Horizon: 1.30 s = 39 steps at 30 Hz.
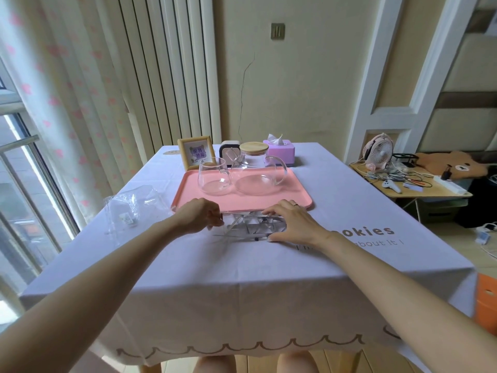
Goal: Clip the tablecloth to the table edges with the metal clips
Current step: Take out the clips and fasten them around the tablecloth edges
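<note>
A pale lilac tablecloth point(242, 278) covers the table and hangs over its near edge. A heap of several metal clips point(252, 226) lies on the cloth just in front of a pink tray. My left hand point(200, 215) pinches the left end of the heap with its fingers closed on a clip. My right hand point(291, 223) curls around the right side of the heap, fingertips touching the clips. Parts of the clips are hidden under both hands.
The pink tray point(295, 196) holds a glass cup point(213, 176) and a glass teapot point(259, 170). Behind it stand a photo frame point(195, 153) and a purple tissue box point(281, 152). An empty clear plastic bag point(134, 207) lies at the left. A side table with a fan point(377, 152) stands at the right.
</note>
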Motion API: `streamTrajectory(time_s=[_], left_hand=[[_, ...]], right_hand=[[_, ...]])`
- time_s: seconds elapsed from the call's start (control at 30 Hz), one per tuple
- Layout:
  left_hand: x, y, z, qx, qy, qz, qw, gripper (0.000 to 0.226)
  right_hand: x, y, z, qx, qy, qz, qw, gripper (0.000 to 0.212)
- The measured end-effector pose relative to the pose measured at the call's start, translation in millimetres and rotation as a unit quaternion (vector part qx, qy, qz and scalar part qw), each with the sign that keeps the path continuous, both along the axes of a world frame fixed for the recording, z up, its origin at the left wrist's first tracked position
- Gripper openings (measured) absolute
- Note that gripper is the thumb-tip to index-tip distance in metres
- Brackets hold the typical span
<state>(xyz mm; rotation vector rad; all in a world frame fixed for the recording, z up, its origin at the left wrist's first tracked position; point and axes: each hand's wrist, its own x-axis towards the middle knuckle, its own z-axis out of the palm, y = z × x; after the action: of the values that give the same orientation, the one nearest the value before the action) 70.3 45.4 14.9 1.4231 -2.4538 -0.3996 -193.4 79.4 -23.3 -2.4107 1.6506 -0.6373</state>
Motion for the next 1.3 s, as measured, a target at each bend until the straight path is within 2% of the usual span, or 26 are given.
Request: streamTrajectory(time_s=[0.07, 0.2, 0.23, 0.37, 0.4, 0.5, 0.67, 0.77, 0.83, 0.97, 1.13, 1.3], left_hand=[[1, -2, 3, 0.031, 0.023, -0.009, 0.999, 0.005], [6, -3, 12, 0.082, 0.083, -0.003, 0.993, 0.024], [7, -4, 13, 0.085, 0.076, -0.001, 0.994, 0.023], [13, -8, 13, 0.066, -0.062, 0.022, 0.996, 0.004], [12, -8, 12, 0.064, -0.068, 0.024, 0.995, 0.009], [4, -6, 7, 0.044, -0.057, 0.020, 0.997, 0.026], [-6, -8, 5, 0.052, -0.019, 0.034, 0.998, 0.028], [-4, -8, 10, 0.018, -0.027, 0.062, 0.998, 0.033], [-3, -8, 11, 0.006, -0.025, 0.065, 0.998, 0.032], [0, -9, 9, 0.050, 0.023, 0.016, 0.998, 0.015], [4, -5, 10, 0.101, 0.057, -0.008, 0.993, 0.013], [16, -4, 16, 0.140, 0.049, -0.015, 0.989, 0.013]], right_hand=[[1, 0, -1, -0.012, -0.014, 0.002, 1.000, 0.055], [0, 0, -2, -0.017, -0.016, 0.018, 1.000, 0.048], [-1, 0, -2, -0.017, -0.015, 0.020, 1.000, 0.046], [0, 1, -2, -0.013, -0.022, 0.025, 0.999, 0.040], [1, 1, -1, -0.013, -0.024, 0.024, 0.999, 0.040], [3, 1, -1, -0.013, -0.029, 0.022, 0.999, 0.040], [3, 3, -2, -0.017, -0.031, 0.032, 0.999, 0.030], [1, 3, -2, -0.020, -0.024, 0.033, 0.999, 0.020], [1, 3, -2, -0.020, -0.034, 0.026, 0.999, 0.019], [8, 3, 1, -0.029, -0.077, 0.023, 0.996, 0.032], [16, 0, -2, -0.040, 0.014, 0.039, 0.998, 0.034], [8, 1, -2, -0.035, 0.038, 0.030, 0.998, 0.032]])
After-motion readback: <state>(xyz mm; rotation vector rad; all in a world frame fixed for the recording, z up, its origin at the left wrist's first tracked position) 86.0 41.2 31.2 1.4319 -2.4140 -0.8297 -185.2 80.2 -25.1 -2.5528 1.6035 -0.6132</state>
